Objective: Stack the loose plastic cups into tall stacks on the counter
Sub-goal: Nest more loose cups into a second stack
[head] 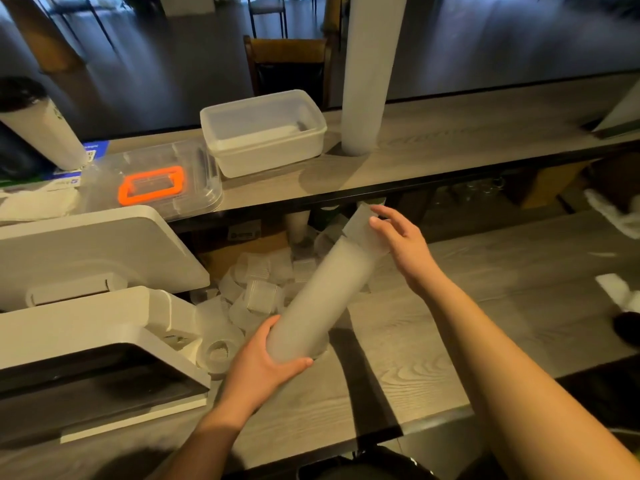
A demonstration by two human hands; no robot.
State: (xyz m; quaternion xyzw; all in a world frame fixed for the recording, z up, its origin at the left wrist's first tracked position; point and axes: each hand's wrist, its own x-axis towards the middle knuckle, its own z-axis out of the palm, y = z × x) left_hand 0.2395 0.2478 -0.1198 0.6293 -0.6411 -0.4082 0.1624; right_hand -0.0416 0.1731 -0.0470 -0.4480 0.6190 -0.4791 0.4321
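While the left hand (263, 362) grips the tilted stack (318, 299) and the right hand (407, 245) presses a cup (362, 230) with straight fingers (382, 211), skewed pressure may buckle it.

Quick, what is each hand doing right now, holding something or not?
Left hand: grips the lower end of the tilted cup stack.
Right hand: fingers touch the top cup; a grip cannot be told.

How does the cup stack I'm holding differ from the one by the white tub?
The held stack leans, left hand gripping its base; the standing stack is upright, untouched. The standing stack runs out of frame; the held stack ends in view. Both are frosted plastic.
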